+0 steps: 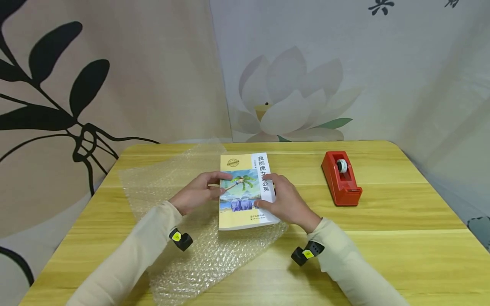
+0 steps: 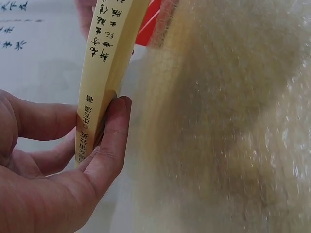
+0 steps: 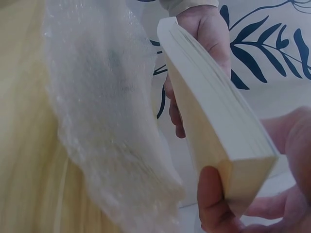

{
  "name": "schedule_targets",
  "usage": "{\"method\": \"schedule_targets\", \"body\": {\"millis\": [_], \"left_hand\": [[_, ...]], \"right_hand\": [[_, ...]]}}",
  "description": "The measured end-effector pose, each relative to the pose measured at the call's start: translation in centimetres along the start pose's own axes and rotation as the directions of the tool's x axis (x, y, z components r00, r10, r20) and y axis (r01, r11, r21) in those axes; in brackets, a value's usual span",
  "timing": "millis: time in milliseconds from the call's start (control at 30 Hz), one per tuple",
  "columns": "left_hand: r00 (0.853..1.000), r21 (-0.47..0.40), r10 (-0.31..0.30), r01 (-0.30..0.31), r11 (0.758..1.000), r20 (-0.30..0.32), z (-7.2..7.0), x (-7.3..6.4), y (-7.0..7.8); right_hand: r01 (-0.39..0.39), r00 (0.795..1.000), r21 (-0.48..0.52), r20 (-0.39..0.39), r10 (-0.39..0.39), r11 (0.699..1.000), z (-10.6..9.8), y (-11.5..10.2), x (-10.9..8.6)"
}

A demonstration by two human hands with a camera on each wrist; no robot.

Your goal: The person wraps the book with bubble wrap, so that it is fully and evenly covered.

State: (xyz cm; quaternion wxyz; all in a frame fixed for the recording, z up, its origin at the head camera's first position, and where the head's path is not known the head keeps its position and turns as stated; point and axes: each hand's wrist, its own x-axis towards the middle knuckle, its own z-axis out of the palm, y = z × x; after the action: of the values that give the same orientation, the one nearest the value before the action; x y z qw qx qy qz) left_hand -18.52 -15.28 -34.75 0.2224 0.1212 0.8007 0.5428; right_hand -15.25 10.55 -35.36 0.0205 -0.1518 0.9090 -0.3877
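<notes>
While the head view has both hands pinching the book point(image 1: 245, 187) between them, left hand point(image 1: 197, 192) on one edge, right hand point(image 1: 289, 199) on the other, bubble wrap point(image 1: 191, 259) lies beneath on the counter point(image 1: 405, 263), red tape dispenser point(image 1: 338, 183) off to the right hand's right; cover reads 我的虎女, then 公英 past a finger! Over to the left wrist: fingers and thumb grip the spine, 新世纪出版 printed there. Now the right wrist: thick pages, pinched near a corner. Looks moderately light, stiffish, maybe slick-covered, corners dentable; opposite edges seem the surest hold.
</notes>
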Motion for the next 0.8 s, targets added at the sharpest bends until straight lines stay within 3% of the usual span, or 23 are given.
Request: {"method": "schedule_targets", "body": {"millis": [367, 800], "left_hand": [[1.000, -0.019, -0.016, 0.016, 1.000, -0.007, -1.2, -0.8, -0.8], [1.000, 0.022, -0.013, 0.013, 1.000, -0.017, -2.3, -1.8, -1.5]], "right_hand": [[0.006, 1.000, 0.042, 0.022, -0.007, 0.999, 0.9, -1.0, 0.1], [0.020, 0.998, 0.110, 0.059, -0.027, 0.994, 2.1, -1.6, 0.3]]}}
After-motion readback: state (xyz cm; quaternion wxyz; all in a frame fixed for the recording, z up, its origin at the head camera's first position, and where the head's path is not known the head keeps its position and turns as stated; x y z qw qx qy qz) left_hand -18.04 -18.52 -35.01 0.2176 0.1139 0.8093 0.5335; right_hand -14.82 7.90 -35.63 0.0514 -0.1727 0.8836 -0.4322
